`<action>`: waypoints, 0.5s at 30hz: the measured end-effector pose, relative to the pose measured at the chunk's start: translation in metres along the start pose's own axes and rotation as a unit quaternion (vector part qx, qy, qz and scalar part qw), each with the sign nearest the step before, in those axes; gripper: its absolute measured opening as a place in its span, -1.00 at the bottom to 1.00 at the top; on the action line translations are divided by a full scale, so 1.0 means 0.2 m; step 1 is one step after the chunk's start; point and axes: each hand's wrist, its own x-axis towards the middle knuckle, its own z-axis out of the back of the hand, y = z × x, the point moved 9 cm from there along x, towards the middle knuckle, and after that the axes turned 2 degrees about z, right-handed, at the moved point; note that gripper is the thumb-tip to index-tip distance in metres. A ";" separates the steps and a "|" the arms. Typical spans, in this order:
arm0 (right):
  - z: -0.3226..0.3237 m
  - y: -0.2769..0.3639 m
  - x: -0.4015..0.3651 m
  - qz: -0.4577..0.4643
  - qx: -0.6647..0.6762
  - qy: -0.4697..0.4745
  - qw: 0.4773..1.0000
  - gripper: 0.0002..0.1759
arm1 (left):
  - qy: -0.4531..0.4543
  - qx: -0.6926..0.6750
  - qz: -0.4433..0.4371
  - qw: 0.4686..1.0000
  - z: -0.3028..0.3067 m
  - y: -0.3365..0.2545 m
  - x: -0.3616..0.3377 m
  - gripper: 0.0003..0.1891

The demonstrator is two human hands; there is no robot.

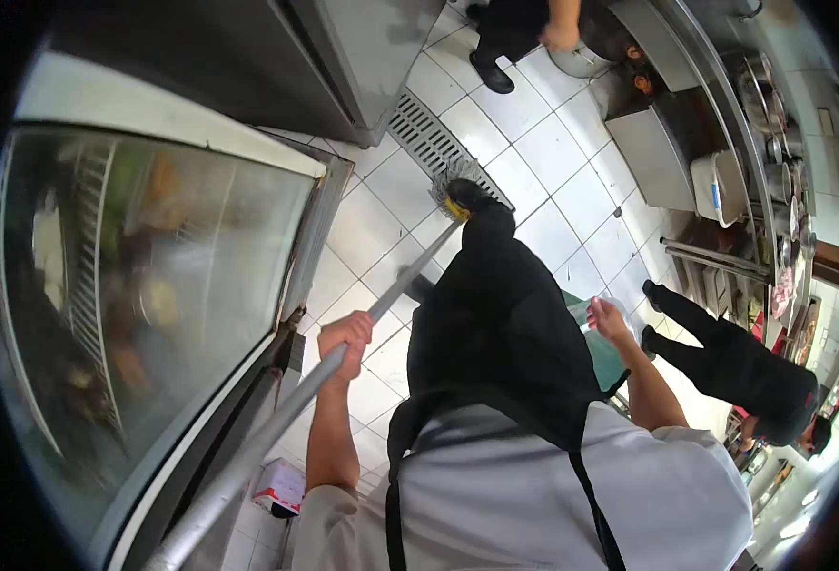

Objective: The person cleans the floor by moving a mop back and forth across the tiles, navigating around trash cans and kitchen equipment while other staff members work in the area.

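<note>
My left hand (345,344) is wrapped round the long grey handle (281,419) of a mop. The handle runs from the bottom left down to a yellow clamp and a grey stringy mop head (450,177) on the floor. That head lies at the edge of a slotted drain grate (429,133), against my black shoe (467,195), which partly covers it. At my right side, my right hand (610,319) has its fingers curled at the upper edge of a pale green plastic container (606,354). My apron hides part of the container.
A glass-door fridge (153,276) stands close on the left, with a steel cabinet (372,57) beyond. Steel shelving (738,124) with pans lines the right. One person (519,29) stands ahead, another (743,371) to the right. A small box (281,485) sits low left.
</note>
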 end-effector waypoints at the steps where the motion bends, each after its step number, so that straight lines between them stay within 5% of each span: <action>1: -0.03 0.01 0.02 -0.017 -0.009 0.016 1.000 -0.32 | -0.008 0.009 -0.010 1.000 -0.02 0.01 0.01 -0.64; 4: -0.12 0.12 0.13 -0.067 -0.035 0.069 0.995 -0.35 | -0.056 0.023 -0.008 0.998 -0.06 0.09 -0.03 -0.67; 8: -0.18 0.13 0.63 0.011 -0.019 0.133 0.991 -0.35 | -0.105 0.034 0.013 0.994 -0.13 0.08 0.11 -0.63; 10: -0.12 0.46 0.65 -0.004 0.122 0.068 0.990 -0.36 | -0.119 0.045 0.043 0.991 -0.12 0.11 0.16 -0.61; 15: -0.07 0.57 0.87 -0.083 0.148 0.105 0.980 -0.41 | -0.133 0.015 0.077 0.988 -0.23 0.15 0.37 -0.60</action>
